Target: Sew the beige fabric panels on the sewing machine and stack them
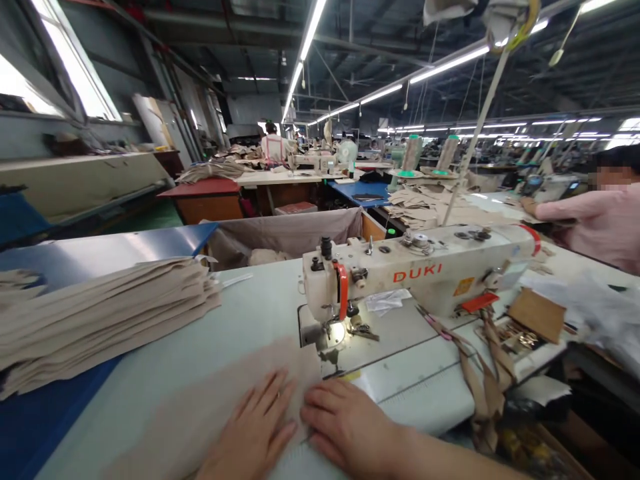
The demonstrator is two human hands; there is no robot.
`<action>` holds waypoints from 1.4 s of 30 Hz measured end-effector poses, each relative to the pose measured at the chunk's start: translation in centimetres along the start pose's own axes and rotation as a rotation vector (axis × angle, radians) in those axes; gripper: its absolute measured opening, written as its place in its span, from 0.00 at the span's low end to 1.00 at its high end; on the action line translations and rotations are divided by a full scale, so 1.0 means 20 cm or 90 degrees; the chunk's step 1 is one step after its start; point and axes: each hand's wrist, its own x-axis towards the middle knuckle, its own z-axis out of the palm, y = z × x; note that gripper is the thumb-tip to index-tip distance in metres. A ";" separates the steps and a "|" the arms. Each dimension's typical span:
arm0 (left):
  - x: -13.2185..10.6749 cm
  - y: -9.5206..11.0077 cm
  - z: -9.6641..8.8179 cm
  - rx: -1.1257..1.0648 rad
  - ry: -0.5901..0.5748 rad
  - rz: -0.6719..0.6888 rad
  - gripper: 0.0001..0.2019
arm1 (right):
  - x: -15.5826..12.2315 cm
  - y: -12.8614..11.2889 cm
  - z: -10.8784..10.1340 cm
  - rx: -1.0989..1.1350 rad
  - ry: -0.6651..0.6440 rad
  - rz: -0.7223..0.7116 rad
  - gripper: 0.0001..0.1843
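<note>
A beige fabric piece (220,387) lies on the pale sewing table, its far corner just in front of the needle area of a white sewing machine (370,273). My left hand (255,427) rests flat on this fabric with its fingers spread. Beside it, my right hand (350,420) lies palm down at the fabric's right edge, fingers slightly bent and pointing left. Its fingertips touch the cloth, and whether any of it is pinched underneath is hidden. The machine's lamp lights the needle plate (336,333).
A stack of beige cut pieces (110,313) lies at left. Right of the needle are scissors (435,323), fabric strips (480,380) and a tray of small metal parts (520,340). Behind the table stands a cloth-lined bin (290,230). A person in pink (595,220) works at far right.
</note>
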 end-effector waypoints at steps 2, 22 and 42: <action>-0.02 0.06 0.04 -0.018 -0.023 -0.004 0.26 | -0.01 0.11 -0.07 -0.011 0.067 0.022 0.12; 0.17 0.01 0.03 -0.045 -0.051 0.000 0.26 | -0.15 0.78 -0.41 -0.229 0.103 0.436 0.11; 0.23 0.22 -0.16 -0.824 0.066 -0.379 0.28 | 0.13 0.06 -0.05 -0.092 0.130 0.129 0.07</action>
